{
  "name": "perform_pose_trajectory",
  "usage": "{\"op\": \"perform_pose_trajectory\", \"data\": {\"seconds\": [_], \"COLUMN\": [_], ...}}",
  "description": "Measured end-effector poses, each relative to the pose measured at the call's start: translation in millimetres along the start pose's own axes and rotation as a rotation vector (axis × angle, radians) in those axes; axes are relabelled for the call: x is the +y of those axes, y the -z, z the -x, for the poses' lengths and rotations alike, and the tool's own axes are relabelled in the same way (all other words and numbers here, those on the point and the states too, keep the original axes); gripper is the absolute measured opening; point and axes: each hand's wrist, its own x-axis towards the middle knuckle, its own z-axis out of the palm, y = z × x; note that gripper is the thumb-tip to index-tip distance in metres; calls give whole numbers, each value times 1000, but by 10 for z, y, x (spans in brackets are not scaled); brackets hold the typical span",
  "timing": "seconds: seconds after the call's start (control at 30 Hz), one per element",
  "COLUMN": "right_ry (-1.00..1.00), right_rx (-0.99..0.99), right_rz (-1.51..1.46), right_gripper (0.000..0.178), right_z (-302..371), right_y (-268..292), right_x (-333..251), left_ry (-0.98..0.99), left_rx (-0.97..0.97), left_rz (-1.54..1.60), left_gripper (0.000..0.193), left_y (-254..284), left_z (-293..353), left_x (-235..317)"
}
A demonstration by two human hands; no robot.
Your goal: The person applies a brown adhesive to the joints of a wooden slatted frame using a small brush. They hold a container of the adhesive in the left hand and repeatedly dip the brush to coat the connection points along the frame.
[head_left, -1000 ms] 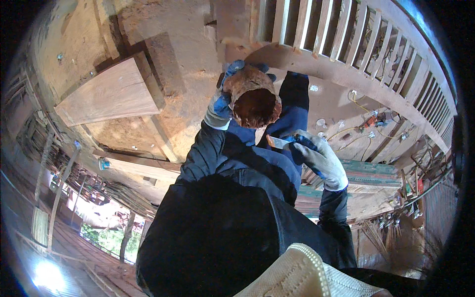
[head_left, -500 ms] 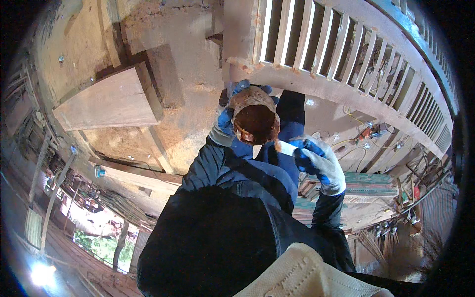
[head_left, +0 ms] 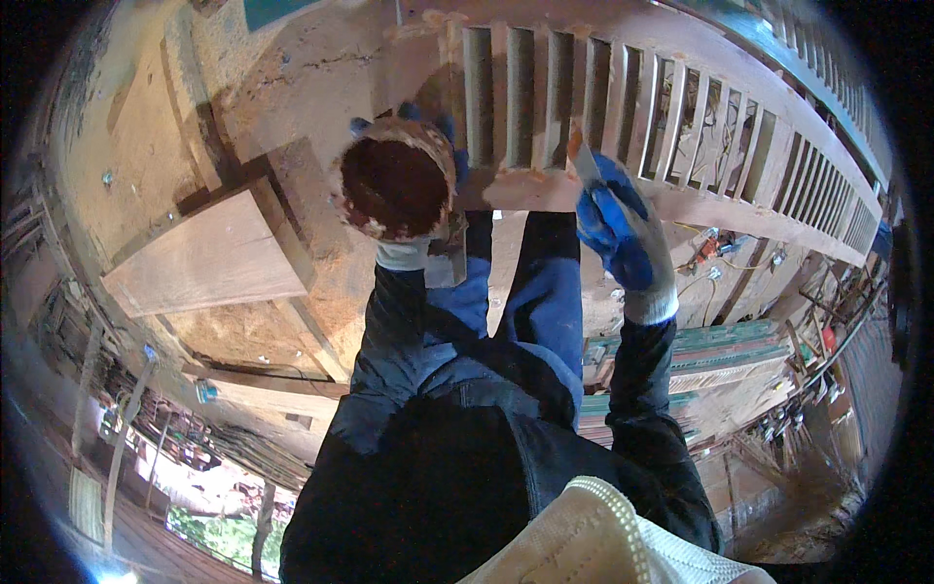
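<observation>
A round bowl point(head_left: 394, 190), crusted on the outside and holding dark reddish-brown paste, is gripped by my left hand point(head_left: 459, 161) in a blue-and-white work glove. Blue fingertips show past its far rim. A flat grey metal blade point(head_left: 448, 265) sticks out beside the bowl near my left wrist; what holds it is hidden. My right hand point(head_left: 620, 224), gloved the same way, is closed on a putty knife point(head_left: 586, 164) with brown paste at its tip. The knife's tip is at the slats of a long wooden slatted panel point(head_left: 530, 192); I cannot tell whether it touches.
Left of me lies a wedge-shaped wooden board point(head_left: 209, 253) on a dusty floor. Green-edged slatted pieces point(head_left: 700, 355) are stacked at right. Cords and an orange tool point(head_left: 710, 248) lie beyond the panel's near rail. A bluish slatted panel point(head_left: 827, 107) stands at far right.
The bowl has moved left and tilted more toward me. My right hand has carried the putty knife away from the bowl, forward to the slatted panel, which now sits closer in view.
</observation>
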Motion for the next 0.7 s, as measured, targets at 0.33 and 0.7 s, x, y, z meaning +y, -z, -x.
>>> {"op": "perform_pose_trajectory", "data": {"seconds": [0.33,0.7], "right_ry": [924,712], "right_rx": [397,539], "right_rz": [1400,2039], "right_gripper": [38,38], "right_z": [-992,-1077], "right_y": [-29,-164], "right_x": [-300,-233], "left_ry": [32,58], "left_rx": [-56,-112], "left_rz": [-80,-213], "left_gripper": [57,57], "left_y": [-142,-65], "left_z": [-695,-683], "left_x": [-81,-13]}}
